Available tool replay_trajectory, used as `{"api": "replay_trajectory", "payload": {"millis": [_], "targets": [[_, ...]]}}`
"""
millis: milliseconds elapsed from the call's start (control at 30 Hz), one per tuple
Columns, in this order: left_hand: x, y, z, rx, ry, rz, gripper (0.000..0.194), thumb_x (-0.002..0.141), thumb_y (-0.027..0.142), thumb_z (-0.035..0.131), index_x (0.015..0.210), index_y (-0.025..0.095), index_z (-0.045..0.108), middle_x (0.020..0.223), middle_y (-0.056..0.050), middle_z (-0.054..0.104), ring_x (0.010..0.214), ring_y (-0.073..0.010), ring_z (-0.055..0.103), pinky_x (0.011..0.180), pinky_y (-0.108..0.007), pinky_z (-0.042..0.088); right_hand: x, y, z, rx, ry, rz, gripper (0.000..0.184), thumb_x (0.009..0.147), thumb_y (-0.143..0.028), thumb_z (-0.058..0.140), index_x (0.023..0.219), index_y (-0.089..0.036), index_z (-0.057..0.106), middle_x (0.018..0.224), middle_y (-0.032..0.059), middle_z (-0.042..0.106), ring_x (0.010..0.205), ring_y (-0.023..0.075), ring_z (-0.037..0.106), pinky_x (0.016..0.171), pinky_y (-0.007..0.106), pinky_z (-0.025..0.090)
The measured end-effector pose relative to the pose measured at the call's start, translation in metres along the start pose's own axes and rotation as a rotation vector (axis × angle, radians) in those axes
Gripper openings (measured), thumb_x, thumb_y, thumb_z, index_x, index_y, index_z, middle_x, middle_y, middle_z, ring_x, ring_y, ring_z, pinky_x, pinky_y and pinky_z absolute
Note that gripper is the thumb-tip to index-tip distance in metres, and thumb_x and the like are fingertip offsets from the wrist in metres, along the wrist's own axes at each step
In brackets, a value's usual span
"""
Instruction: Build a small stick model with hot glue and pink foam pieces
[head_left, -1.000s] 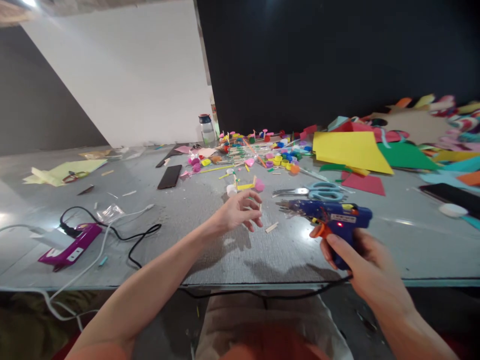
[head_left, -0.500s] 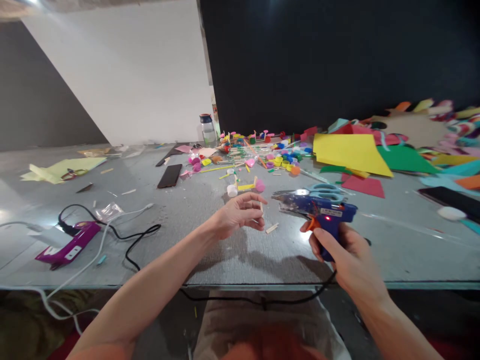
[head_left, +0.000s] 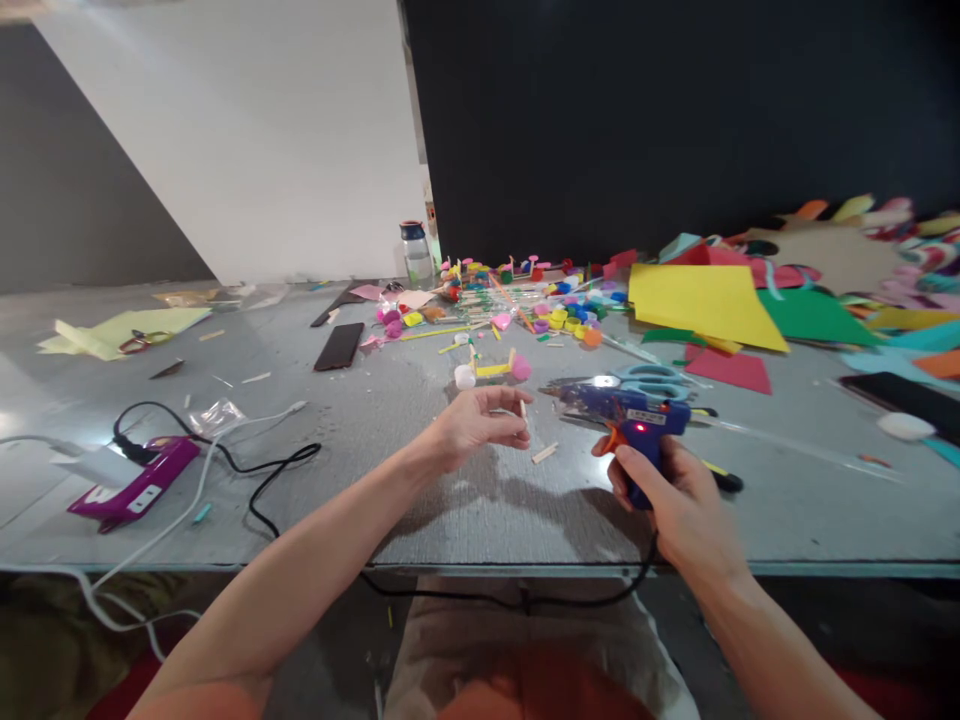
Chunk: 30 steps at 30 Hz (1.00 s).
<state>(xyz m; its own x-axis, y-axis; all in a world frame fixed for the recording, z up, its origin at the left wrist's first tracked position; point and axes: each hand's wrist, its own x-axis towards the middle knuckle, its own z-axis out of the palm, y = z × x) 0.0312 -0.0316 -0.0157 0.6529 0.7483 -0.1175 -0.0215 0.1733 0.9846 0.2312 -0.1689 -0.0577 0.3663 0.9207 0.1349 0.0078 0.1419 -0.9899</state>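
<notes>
My left hand (head_left: 484, 425) pinches a small pale wooden stick (head_left: 523, 408) upright between thumb and fingertips. In my right hand (head_left: 667, 490) is a blue hot glue gun (head_left: 637, 412), gripped by its handle, with a finger at the orange trigger (head_left: 611, 440) and a red light glowing on its side. The nozzle points left toward the stick, a little apart from it. Short stick pieces (head_left: 545, 453) lie on the table between my hands. Just beyond my left hand stands a small piece with a yellow bar (head_left: 493, 371), a white cap (head_left: 465, 377) and a pink cap (head_left: 520, 368).
Blue-handled scissors (head_left: 652, 378) lie behind the glue gun, and a yellow-black cutter (head_left: 724, 478) beside my right hand. Colourful bottle caps (head_left: 566, 320) and sticks cover the back. Coloured paper (head_left: 705, 300) is at right. A purple power strip (head_left: 142, 490) with cables, a phone (head_left: 340, 347) and a bottle (head_left: 415, 255) are left.
My right hand has brought the glue gun slightly left, closer to my left hand. The cutter beside it shows more now. My left hand stays almost in place with the stick.
</notes>
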Motion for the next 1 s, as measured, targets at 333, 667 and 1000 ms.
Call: {"api": "replay_trajectory", "payload": {"millis": [333, 667, 1000], "targets": [[0.001, -0.002, 0.001, 0.034, -0.027, 0.028, 0.027, 0.07, 0.014, 0.075, 0.097, 0.013, 0.067, 0.076, 0.001, 0.063, 0.066, -0.01, 0.06, 0.07, -0.03, 0.058, 0.001, 0.002, 0.0, 0.033, 0.005, 0.001, 0.027, 0.091, -0.044, 0.067, 0.097, -0.018, 0.068, 0.066, -0.0013, 0.056, 0.057, 0.0118, 0.047, 0.048, 0.023, 0.036], [0.006, -0.018, -0.009, 1.111, 0.125, 0.326, 0.01, 0.09, 0.02, 0.058, 0.091, 0.018, 0.067, 0.093, -0.006, 0.067, 0.084, -0.0175, 0.06, 0.082, -0.033, 0.049, -0.01, -0.002, -0.012, 0.124, 0.029, -0.034, 0.017, 0.092, -0.038, 0.067, 0.096, -0.021, 0.067, 0.075, 0.0007, 0.061, 0.059, 0.0124, 0.047, 0.049, 0.025, 0.037], [0.011, -0.01, 0.035, 1.51, -0.145, 0.293, 0.02, 0.093, 0.032, 0.059, 0.088, 0.016, 0.071, 0.095, -0.009, 0.068, 0.093, -0.0248, 0.062, 0.081, -0.035, 0.045, -0.018, -0.006, -0.021, 0.083, 0.049, 0.009, 0.022, 0.093, -0.042, 0.067, 0.097, -0.02, 0.068, 0.068, -0.0009, 0.059, 0.06, 0.0124, 0.047, 0.052, 0.024, 0.037]]}}
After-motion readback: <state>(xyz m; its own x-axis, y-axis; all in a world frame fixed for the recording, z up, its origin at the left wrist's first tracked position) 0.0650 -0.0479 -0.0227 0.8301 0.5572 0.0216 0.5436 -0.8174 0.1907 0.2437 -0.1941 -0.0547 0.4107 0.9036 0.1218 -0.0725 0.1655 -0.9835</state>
